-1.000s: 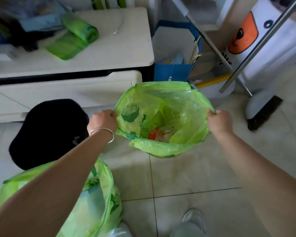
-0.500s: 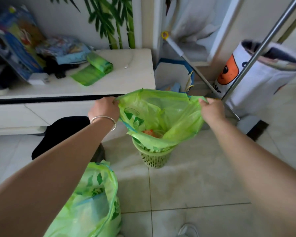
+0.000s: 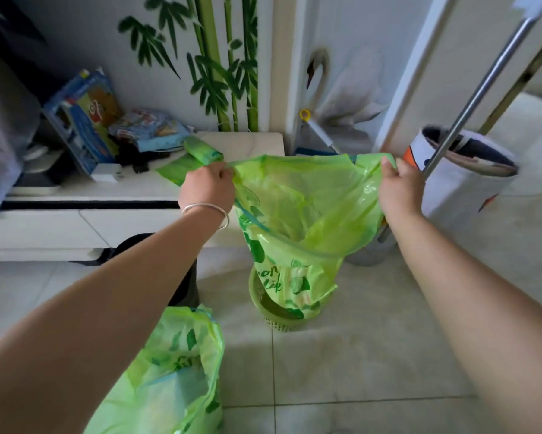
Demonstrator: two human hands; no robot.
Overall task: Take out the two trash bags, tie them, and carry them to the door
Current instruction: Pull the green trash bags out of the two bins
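Note:
A green trash bag (image 3: 307, 214) hangs stretched open between my hands, its bottom still inside a small green mesh bin (image 3: 276, 321) on the floor. My left hand (image 3: 207, 189), with a silver bracelet on the wrist, grips the left side of the bag's rim. My right hand (image 3: 398, 186) grips the right side of the rim. A second green trash bag (image 3: 175, 371) stands open on the tiles at the lower left, partly hidden by my left arm.
A black bin (image 3: 182, 277) stands beside the white low cabinet (image 3: 107, 214), which carries a roll of green bags (image 3: 201, 151) and boxes. A metal mop handle (image 3: 470, 98) leans at the right, in front of a white basket (image 3: 464, 183).
Both hands have risen, lifting the bag most of the way out of the mesh bin. My view has tilted upward toward the wall.

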